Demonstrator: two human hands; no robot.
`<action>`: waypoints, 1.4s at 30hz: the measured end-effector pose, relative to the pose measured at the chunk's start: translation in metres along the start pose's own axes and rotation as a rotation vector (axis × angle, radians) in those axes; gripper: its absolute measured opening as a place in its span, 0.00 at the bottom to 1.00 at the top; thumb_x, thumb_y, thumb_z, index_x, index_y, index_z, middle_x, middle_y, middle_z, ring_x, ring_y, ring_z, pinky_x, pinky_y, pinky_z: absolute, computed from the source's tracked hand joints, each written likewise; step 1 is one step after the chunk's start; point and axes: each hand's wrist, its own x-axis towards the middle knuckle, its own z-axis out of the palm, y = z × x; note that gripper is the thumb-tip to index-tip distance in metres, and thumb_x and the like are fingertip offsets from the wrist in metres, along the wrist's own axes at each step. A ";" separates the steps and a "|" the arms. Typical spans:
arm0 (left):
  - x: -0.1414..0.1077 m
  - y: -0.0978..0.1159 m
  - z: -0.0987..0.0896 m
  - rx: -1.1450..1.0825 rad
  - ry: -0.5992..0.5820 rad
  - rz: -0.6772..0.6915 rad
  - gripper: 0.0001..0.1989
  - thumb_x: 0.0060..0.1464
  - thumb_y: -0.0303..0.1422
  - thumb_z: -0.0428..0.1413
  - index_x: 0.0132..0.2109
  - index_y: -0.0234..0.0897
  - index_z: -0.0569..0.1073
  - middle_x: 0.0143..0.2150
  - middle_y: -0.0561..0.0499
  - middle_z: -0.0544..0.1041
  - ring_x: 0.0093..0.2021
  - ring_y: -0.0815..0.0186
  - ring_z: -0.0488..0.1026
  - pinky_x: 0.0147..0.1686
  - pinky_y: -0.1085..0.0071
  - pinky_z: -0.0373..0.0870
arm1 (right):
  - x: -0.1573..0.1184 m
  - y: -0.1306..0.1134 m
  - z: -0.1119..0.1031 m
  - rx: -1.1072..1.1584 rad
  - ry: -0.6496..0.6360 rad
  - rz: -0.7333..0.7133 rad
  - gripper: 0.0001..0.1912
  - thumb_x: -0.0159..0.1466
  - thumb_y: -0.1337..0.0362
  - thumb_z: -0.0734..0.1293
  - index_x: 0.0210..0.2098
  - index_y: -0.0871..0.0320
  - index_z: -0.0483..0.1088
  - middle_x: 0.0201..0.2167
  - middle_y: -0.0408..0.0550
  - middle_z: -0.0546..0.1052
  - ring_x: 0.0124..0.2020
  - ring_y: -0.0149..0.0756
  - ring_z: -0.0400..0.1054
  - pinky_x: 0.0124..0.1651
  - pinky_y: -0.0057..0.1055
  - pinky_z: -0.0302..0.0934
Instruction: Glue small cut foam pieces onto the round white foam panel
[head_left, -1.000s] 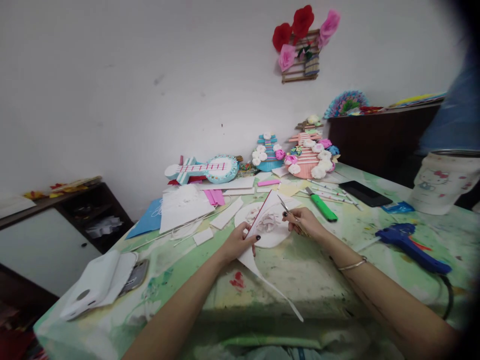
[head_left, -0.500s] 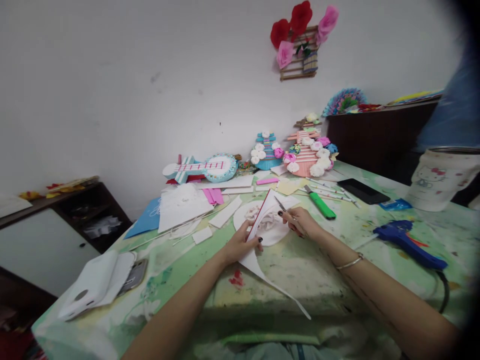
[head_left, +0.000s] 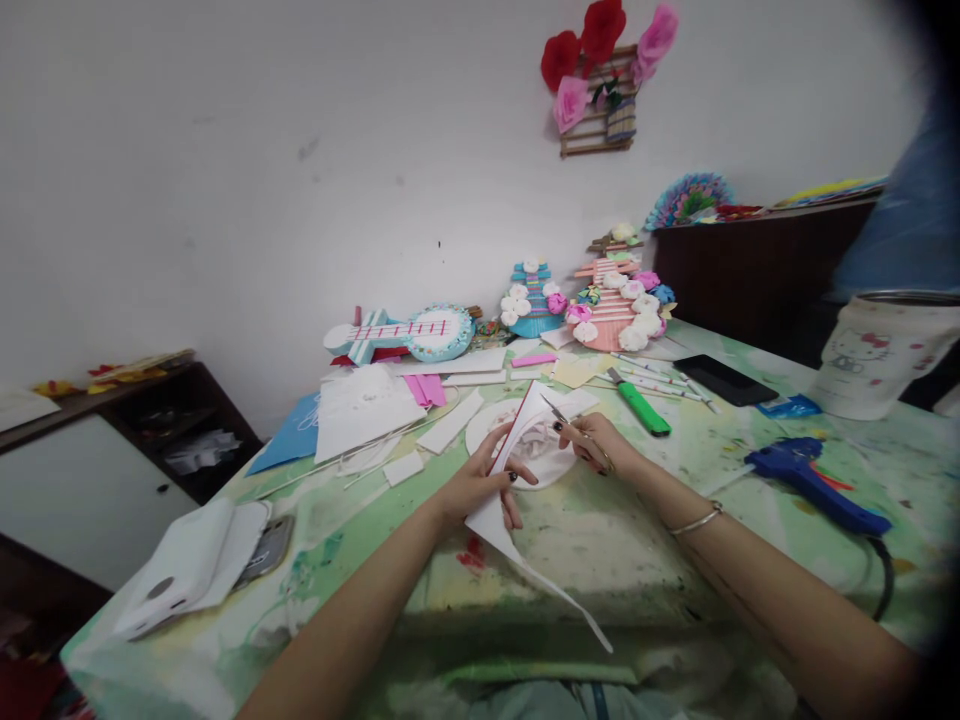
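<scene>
My left hand [head_left: 484, 482] grips a white sheet of paper or thin foam [head_left: 491, 525] with a reddish edge and a curved cut side. A narrow strip of it dangles toward the table's front. In my right hand [head_left: 600, 445] is a pair of scissors [head_left: 556, 410], its fingers closed round the handles and the blades pointing up and left, close to the sheet's upper part. Behind both hands lies a round white disc [head_left: 480, 425] bearing crumpled whitish material, partly hidden by the sheet and my left hand.
A blue glue gun [head_left: 821, 485] lies at the right, near a green utility knife [head_left: 639, 403], a black phone [head_left: 726, 382] and a white cup [head_left: 874, 355]. White scraps [head_left: 450, 422] are scattered leftward. Decorated instrument models [head_left: 442, 333] stand along the wall. A white case [head_left: 191, 565] sits front left.
My left hand has shifted slightly left and down along the sheet, its fingers now more spread. The dangling strip has swung a little left and lower. The scissors have moved slightly left.
</scene>
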 end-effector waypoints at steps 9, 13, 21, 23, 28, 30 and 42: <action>-0.006 0.006 -0.002 0.008 -0.086 -0.089 0.38 0.53 0.32 0.54 0.62 0.54 0.40 0.36 0.49 0.74 0.22 0.65 0.76 0.18 0.77 0.69 | -0.005 -0.007 -0.001 0.121 -0.108 0.024 0.29 0.55 0.40 0.59 0.24 0.63 0.69 0.08 0.36 0.58 0.07 0.25 0.53 0.11 0.25 0.48; -0.007 0.006 0.001 0.015 -0.098 -0.075 0.35 0.53 0.31 0.54 0.61 0.53 0.43 0.33 0.51 0.74 0.23 0.63 0.76 0.18 0.76 0.69 | -0.010 -0.010 -0.003 0.143 -0.181 0.055 0.32 0.57 0.39 0.56 0.24 0.64 0.70 0.09 0.39 0.61 0.08 0.28 0.56 0.11 0.26 0.51; -0.006 0.005 0.000 0.016 -0.099 -0.040 0.32 0.53 0.28 0.52 0.59 0.51 0.44 0.34 0.51 0.73 0.21 0.63 0.76 0.16 0.77 0.69 | -0.007 -0.007 0.003 0.091 -0.088 -0.039 0.28 0.57 0.41 0.59 0.28 0.63 0.70 0.09 0.38 0.63 0.07 0.26 0.56 0.11 0.23 0.49; -0.006 0.005 -0.002 0.008 -0.108 -0.052 0.33 0.53 0.28 0.52 0.60 0.51 0.44 0.34 0.51 0.73 0.21 0.63 0.76 0.16 0.77 0.69 | -0.007 -0.005 0.005 0.071 -0.067 -0.044 0.29 0.57 0.40 0.59 0.26 0.62 0.69 0.08 0.38 0.63 0.07 0.26 0.57 0.11 0.23 0.49; -0.005 0.004 -0.005 -0.004 -0.113 -0.039 0.35 0.52 0.29 0.54 0.60 0.49 0.44 0.34 0.50 0.74 0.22 0.63 0.76 0.17 0.75 0.70 | -0.005 -0.002 0.004 0.029 -0.040 -0.007 0.28 0.56 0.40 0.59 0.19 0.61 0.65 0.06 0.37 0.59 0.05 0.25 0.53 0.07 0.22 0.46; -0.003 0.002 -0.006 -0.006 -0.097 -0.029 0.36 0.51 0.30 0.56 0.60 0.49 0.44 0.35 0.50 0.74 0.22 0.64 0.76 0.17 0.76 0.70 | -0.004 -0.001 0.004 0.025 -0.039 0.011 0.28 0.55 0.40 0.59 0.19 0.60 0.64 0.06 0.36 0.58 0.04 0.24 0.52 0.07 0.21 0.45; 0.004 -0.009 -0.022 -0.099 -0.096 0.039 0.30 0.56 0.32 0.52 0.61 0.43 0.46 0.29 0.52 0.75 0.18 0.64 0.75 0.13 0.78 0.67 | -0.005 -0.003 0.004 0.173 -0.113 0.032 0.28 0.55 0.40 0.59 0.18 0.59 0.63 0.05 0.33 0.54 0.04 0.24 0.48 0.06 0.23 0.45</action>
